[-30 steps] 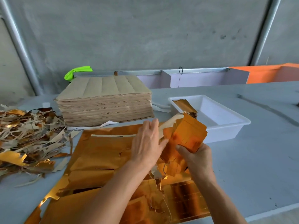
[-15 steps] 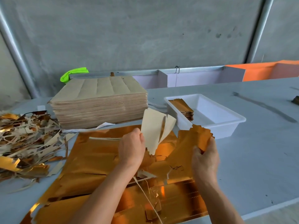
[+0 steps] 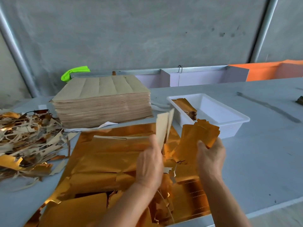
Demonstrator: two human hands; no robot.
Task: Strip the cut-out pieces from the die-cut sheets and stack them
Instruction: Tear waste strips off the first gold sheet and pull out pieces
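Gold foil die-cut sheets (image 3: 106, 154) lie spread on the grey table (image 3: 262, 161) in front of me. My left hand (image 3: 150, 163) grips a beige-backed strip of torn sheet (image 3: 162, 126) that stands upright above it. My right hand (image 3: 210, 157) holds a bundle of gold cut-out pieces (image 3: 199, 134) just to the right. Ragged gold scraps (image 3: 170, 171) hang between the two hands. A small stack of gold cut-outs (image 3: 186, 106) lies in the left end of a white plastic tray (image 3: 229, 126).
A tall stack of brown-backed sheets (image 3: 101, 102) stands at the back, left of the tray. A heap of waste trimmings (image 3: 27, 141) covers the table's left side. A green cloth (image 3: 75, 72) lies behind the stack. The table's front edge (image 3: 270, 208) runs at lower right.
My left hand has pulled the beige-backed strip away from the gold bundle and lifted it upright. The right hand has drawn the bundle to the right, so the hands now stand apart.
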